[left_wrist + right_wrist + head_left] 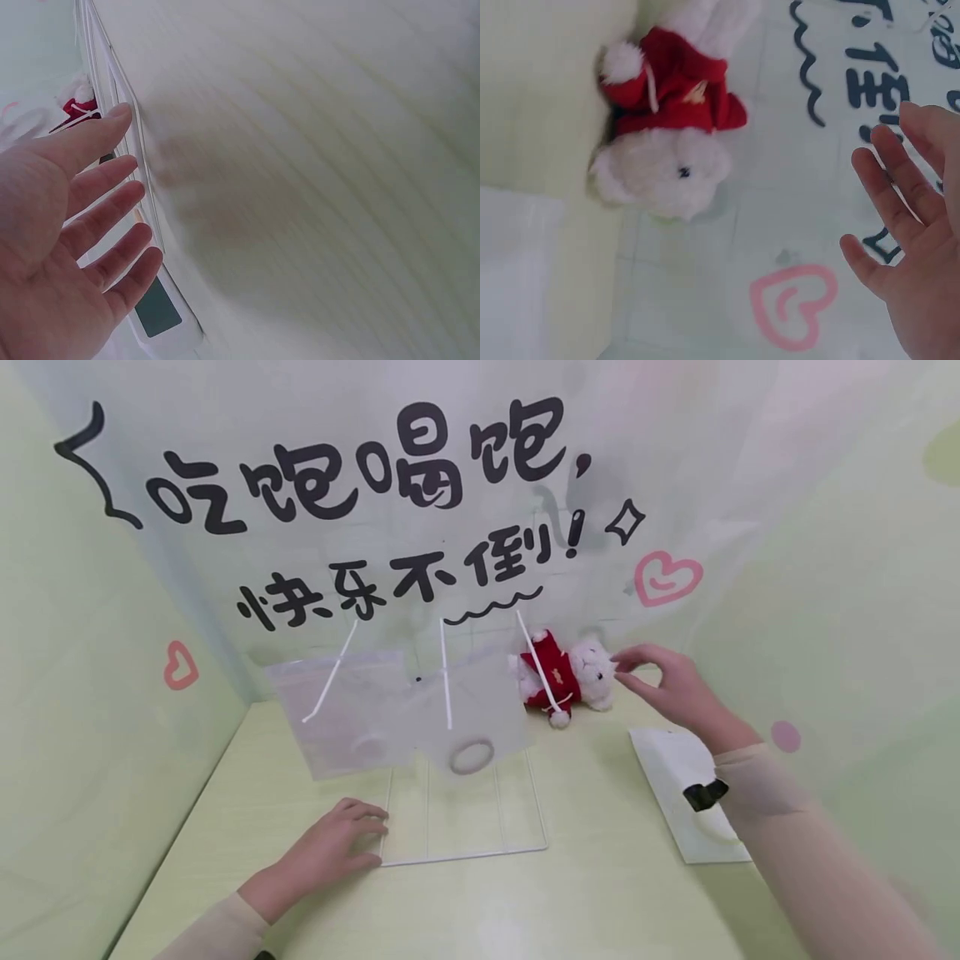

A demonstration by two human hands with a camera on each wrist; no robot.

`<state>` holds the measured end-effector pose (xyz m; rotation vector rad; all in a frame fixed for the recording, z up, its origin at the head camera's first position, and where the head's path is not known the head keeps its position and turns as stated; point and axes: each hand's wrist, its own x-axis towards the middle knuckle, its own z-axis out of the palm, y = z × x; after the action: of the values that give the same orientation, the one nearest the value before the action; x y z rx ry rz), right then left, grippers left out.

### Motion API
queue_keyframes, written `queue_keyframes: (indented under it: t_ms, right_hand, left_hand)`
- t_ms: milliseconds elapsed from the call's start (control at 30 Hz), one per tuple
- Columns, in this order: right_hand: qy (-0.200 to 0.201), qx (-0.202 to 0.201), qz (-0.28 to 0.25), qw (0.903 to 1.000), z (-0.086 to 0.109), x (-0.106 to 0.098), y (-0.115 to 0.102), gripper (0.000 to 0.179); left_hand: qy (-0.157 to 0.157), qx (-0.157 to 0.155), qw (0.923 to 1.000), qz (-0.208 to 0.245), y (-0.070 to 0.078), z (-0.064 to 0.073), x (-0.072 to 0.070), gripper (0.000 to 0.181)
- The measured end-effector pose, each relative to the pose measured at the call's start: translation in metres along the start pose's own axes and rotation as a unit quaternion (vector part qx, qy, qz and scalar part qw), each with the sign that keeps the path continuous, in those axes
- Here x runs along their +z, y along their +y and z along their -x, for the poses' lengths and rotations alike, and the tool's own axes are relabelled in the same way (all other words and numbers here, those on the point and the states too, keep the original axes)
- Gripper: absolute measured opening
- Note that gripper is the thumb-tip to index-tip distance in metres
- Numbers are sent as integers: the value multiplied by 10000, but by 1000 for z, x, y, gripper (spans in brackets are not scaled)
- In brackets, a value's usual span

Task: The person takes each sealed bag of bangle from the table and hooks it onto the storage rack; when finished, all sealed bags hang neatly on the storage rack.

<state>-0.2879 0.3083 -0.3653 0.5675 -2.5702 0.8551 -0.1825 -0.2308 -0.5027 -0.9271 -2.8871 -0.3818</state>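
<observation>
A white wire rack stands on the table with white prongs pointing forward. Two clear plastic bags hang at it, one with a pale ring showing. My left hand is at the left side of the rack's base, fingers spread and loosely bent, fingertips right at the wire; nothing is gripped. Behind the rack a white plush toy in a red top lies on its side. In the air by its head is my right hand, thumb and fingers apart; the right wrist view shows it holding nothing.
A flat white packet lies at the table's right, partly hidden behind my right forearm. A translucent sheet with black lettering and pink hearts rises behind the table. A white-edged dark panel shows past my left fingers.
</observation>
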Motion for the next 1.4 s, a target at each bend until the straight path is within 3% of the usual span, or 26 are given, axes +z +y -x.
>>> queue_keyframes:
  t_ms: [233, 433, 733, 900, 1133, 1200, 1400]
  right_hand:
    - [-96, 270, 350, 9990, 30, -18, 59, 24]
    - [-413, 693, 576, 9951, 53, -28, 102, 23]
    - [-1043, 866, 846, 9871, 71, -34, 151, 25]
    - [-1691, 1045, 992, 9750, 80, -35, 169, 28]
    - [-2304, 1712, 1417, 9474, 87, -34, 184, 36]
    - [-2332, 1672, 1421, 9474, 87, -31, 186, 36]
    - [-2194, 889, 1122, 9651, 85, -15, 193, 32]
  left_hand:
    - [-116, -69, 9999, 39, 1, -1, -2, 38]
    - [-213, -146, 9996, 58, 1, 0, -3, 38]
    - [-204, -154, 9997, 32, 1, 2, -3, 39]
    - [-175, -114, 9997, 83, -1, 1, -1, 39]
    - [-31, -13, 10000, 50, -1, 1, 0, 37]
    - [-37, -11, 10000, 50, 0, 1, 0, 37]
    - [-217, -122, 9997, 23, 1, 0, -1, 38]
